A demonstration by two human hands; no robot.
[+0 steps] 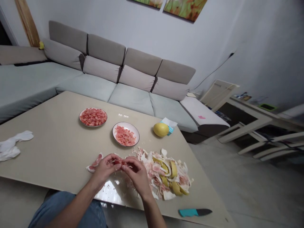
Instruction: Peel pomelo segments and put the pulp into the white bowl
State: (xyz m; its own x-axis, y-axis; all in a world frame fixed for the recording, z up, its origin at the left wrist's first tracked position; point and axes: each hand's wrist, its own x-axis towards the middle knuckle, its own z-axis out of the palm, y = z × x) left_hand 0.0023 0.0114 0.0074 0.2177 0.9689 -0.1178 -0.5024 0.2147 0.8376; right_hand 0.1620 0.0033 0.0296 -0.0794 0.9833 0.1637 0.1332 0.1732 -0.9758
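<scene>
Between my left hand (108, 166) and my right hand (137, 174) is a small piece of red pomelo flesh (121, 162), pinched by the fingertips of both. An unpeeled pomelo segment (96, 163) lies on the table just left of my left hand. Close by my right hand spreads a heap of pomelo peel and membranes (163, 172), yellow rind mixed with white pith. Beyond my hands stands a white plate (133, 128) partly covered with pink pulp pieces (124, 136). Farther back left, another plate (93, 126) is piled with red pulp (93, 116).
A whole yellow pomelo (161, 129) sits by a tissue pack (171, 125) at the far right of the table (54, 133). A teal-handled knife (194, 212) lies near the front right edge. Crumpled white cloth or bag (14, 144) rests at left. A sofa (133, 95) borders the far side.
</scene>
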